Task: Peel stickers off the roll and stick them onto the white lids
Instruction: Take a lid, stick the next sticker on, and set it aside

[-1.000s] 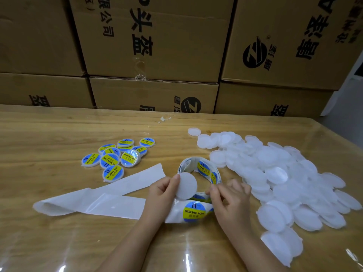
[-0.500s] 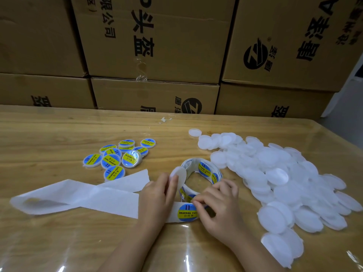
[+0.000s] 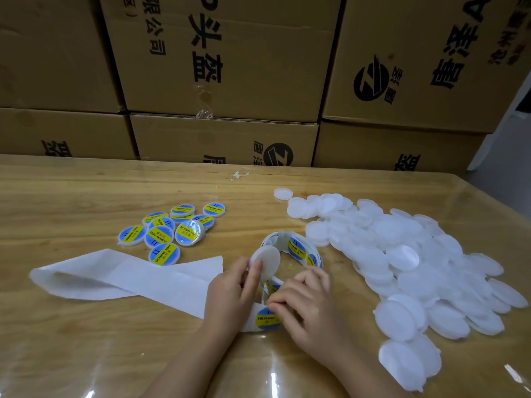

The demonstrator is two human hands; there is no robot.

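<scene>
White round lid [image 3: 265,261], left hand [image 3: 230,297] — glossy sticker [image 3: 265,320], right hand [image 3: 310,311]

Soft even light, glare on the glossy table [image 3: 270,377], edges bowed.

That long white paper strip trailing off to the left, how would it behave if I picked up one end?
Probably floppy: the backing strip already lies folded back on itself in a loose loop at its left end. Likely very light: it looks thin and lies nearly flat on the table. It might slide easily, as the tabletop looks glossy.
</scene>
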